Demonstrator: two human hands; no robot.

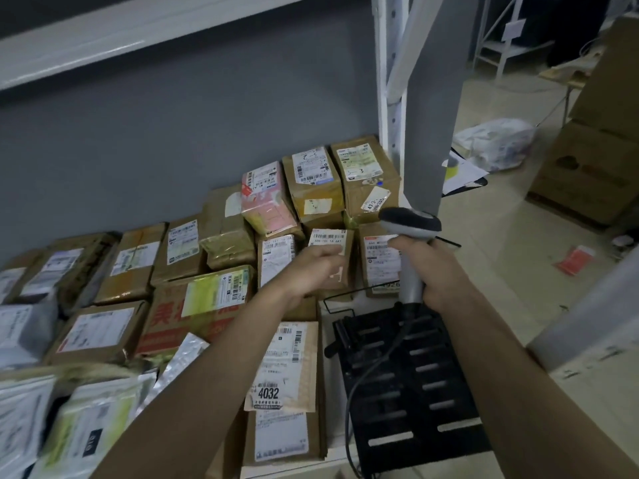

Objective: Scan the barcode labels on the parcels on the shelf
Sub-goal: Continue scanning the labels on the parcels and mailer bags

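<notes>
parcels crowd the shelf (340, 451); left hand (311, 267) clasps a small box (332, 257) just left of the scanner (409, 223), gripped in the right hand (435, 271). risk: fingers covering its barcode label (326, 238), no read.

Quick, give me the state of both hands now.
Left hand: holding a small parcel.
Right hand: gripping the scanner.
</notes>
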